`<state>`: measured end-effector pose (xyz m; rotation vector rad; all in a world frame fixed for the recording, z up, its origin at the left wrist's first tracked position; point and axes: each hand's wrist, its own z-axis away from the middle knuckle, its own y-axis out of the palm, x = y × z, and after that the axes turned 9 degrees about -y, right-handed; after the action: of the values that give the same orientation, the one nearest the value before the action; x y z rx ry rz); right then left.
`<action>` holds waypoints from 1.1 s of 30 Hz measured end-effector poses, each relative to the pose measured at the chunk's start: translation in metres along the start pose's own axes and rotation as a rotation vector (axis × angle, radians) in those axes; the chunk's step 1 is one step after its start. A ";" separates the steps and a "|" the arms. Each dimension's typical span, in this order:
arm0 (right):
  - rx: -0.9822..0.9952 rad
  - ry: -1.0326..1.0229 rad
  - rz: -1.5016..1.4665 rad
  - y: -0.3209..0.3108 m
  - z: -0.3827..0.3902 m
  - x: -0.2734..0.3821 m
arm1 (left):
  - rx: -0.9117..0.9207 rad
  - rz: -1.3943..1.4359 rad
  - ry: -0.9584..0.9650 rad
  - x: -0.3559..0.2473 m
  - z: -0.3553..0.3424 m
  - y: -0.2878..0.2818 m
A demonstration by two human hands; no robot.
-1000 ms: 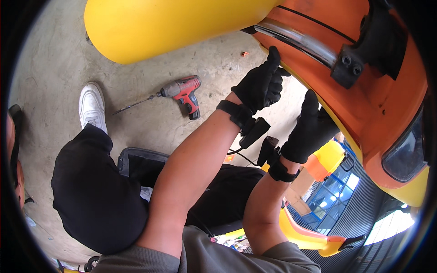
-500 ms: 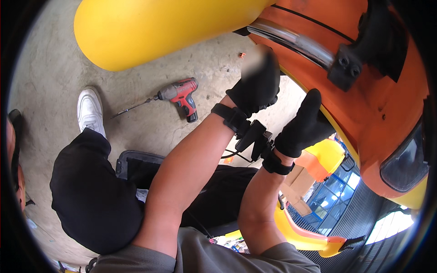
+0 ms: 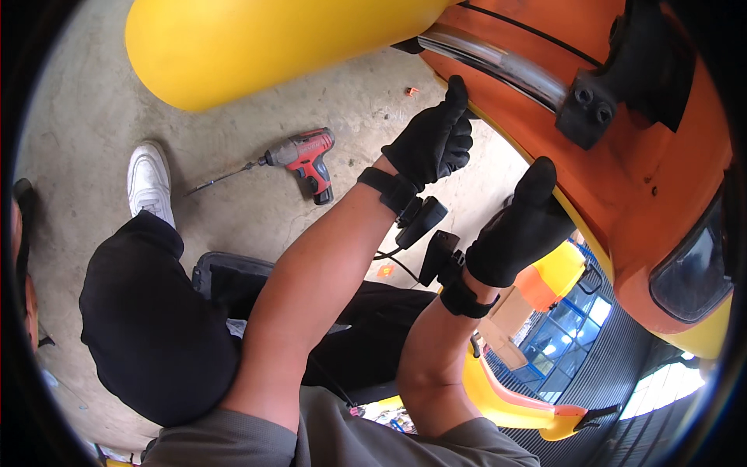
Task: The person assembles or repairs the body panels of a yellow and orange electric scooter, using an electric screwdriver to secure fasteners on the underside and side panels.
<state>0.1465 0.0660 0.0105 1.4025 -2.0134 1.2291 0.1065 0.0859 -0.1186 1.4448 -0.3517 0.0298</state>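
Both my hands wear black gloves and are raised beside the yellow-edged rim of a large orange shell (image 3: 591, 187). My left hand (image 3: 429, 144) has its fingers curled in and its thumb standing up near that rim; whatever the fingers may hold is hidden. Lower and further right, my right hand (image 3: 517, 233) overlaps the rim with its thumb raised. Its fingers are turned away from view. On the concrete floor left of my hands lies a red and grey cordless driver (image 3: 303, 159) with a long bit.
A thick yellow rounded part (image 3: 257, 47) spans the top. A chrome rod (image 3: 498, 62) runs along the shell to a black bolted bracket (image 3: 587, 109). An open black case (image 3: 214, 272) sits by my leg. Cardboard (image 3: 498, 335) and another yellow-orange machine part (image 3: 506, 397) stand at lower right.
My wrists have moved apart. The left hand has turned, so its curled fingers now show, and it sits slightly further left. My right hand stays beside the rim. The driver lies still.
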 end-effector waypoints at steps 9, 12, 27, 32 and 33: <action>-0.196 -0.109 0.327 0.023 -0.001 -0.023 | -0.151 -0.114 -0.078 -0.014 0.008 0.003; -0.253 -0.172 0.523 0.022 0.000 -0.035 | -0.182 -0.191 -0.088 -0.020 0.012 0.003; -0.233 -0.600 0.913 -0.004 -0.007 -0.056 | -0.111 -0.193 -0.078 -0.020 0.006 -0.005; -0.263 -0.452 0.742 0.000 -0.014 -0.050 | -0.085 -0.157 -0.069 -0.011 -0.003 -0.006; -0.241 -0.479 0.628 0.002 -0.014 -0.049 | -0.087 -0.168 -0.058 -0.009 -0.004 -0.006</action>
<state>0.1630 0.1048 -0.0182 1.0426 -2.9743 0.8563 0.1000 0.0907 -0.1270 1.3866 -0.2750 -0.1615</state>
